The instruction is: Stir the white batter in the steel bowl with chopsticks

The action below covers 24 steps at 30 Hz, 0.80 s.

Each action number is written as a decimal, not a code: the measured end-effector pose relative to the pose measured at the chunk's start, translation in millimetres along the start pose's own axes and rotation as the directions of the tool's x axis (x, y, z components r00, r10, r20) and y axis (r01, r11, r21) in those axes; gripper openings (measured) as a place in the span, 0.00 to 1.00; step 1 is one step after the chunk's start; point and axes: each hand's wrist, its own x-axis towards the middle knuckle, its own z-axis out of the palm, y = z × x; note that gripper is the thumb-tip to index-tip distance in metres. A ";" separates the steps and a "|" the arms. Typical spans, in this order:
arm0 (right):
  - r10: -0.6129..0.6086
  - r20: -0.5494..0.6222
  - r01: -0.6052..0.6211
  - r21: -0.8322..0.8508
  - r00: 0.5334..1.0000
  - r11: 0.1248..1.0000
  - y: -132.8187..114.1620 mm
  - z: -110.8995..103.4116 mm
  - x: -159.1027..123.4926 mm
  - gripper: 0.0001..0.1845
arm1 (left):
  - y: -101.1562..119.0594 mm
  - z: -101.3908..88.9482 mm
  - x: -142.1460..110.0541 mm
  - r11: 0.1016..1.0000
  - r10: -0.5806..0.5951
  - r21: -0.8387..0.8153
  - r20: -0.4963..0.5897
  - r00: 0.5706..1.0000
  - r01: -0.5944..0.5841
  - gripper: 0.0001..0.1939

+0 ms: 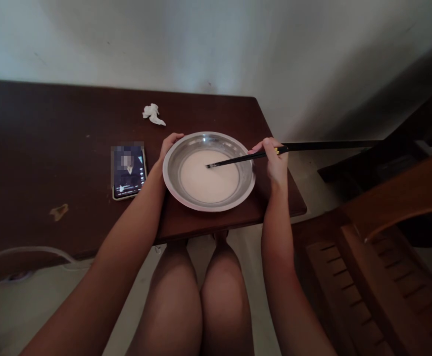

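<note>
Phone (128, 171) left of bowl (208, 198)

Bowl (209, 171) on bench (52, 163) near front edge; phone (128, 171) left of it, crumpled tissue (153, 114) behind, chopsticks (245, 158) tips in bowl.

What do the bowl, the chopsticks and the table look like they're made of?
The bowl looks like stainless steel: silvery, with shiny reflections along the rim. The chopsticks held in the right hand are glossy black with yellowish bands, maybe lacquered wood or plastic; hard to tell. The table seems dark brown wood or veneer, with a chipped pale spot.
</note>
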 end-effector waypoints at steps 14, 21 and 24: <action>0.038 0.051 -0.042 0.071 0.998 0.997 3.3 0.3 -0.3 0.28 | -1.6 0.6 -0.8 1.000 0.022 0.014 0.022 1.000 -0.022 0.14; -0.011 0.011 0.011 -0.008 1.000 1.000 -1.1 0.9 0.9 0.28 | -0.9 -0.2 1.4 0.998 0.036 0.056 -0.010 0.999 -0.035 0.13; 0.024 0.015 -0.025 0.042 1.000 0.999 -1.3 0.9 0.1 0.30 | -1.5 -1.8 3.8 0.998 0.031 0.064 -0.017 0.999 -0.030 0.12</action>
